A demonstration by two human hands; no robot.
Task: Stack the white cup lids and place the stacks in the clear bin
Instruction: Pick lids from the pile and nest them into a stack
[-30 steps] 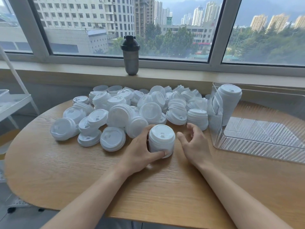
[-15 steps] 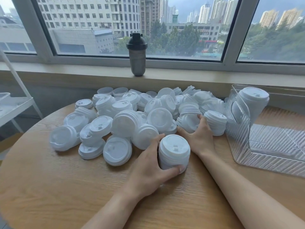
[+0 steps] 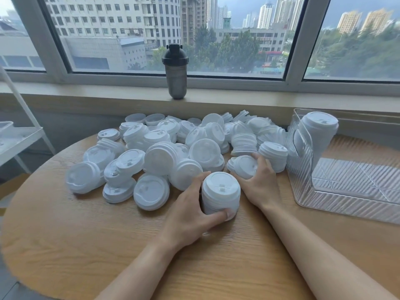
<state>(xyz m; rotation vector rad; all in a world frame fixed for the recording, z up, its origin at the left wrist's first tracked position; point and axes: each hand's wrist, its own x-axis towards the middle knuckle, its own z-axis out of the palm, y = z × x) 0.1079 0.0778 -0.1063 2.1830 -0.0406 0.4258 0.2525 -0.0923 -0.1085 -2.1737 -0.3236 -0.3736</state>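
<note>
Mostly undone: one stack [image 3: 318, 135] stands in the bin [image 3: 346, 191]. Left hand [image 3: 190, 213] clamps a second stack [image 3: 220, 191]; right hand [image 3: 259, 182] grips a lid [image 3: 242, 166] beside it; the pile [image 3: 162, 152] lies beyond both.

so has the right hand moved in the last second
Yes. The right hand reached away from the held stack, up into the pile toward the bin, and now grips lids.

no readable text, labels or signs
</note>
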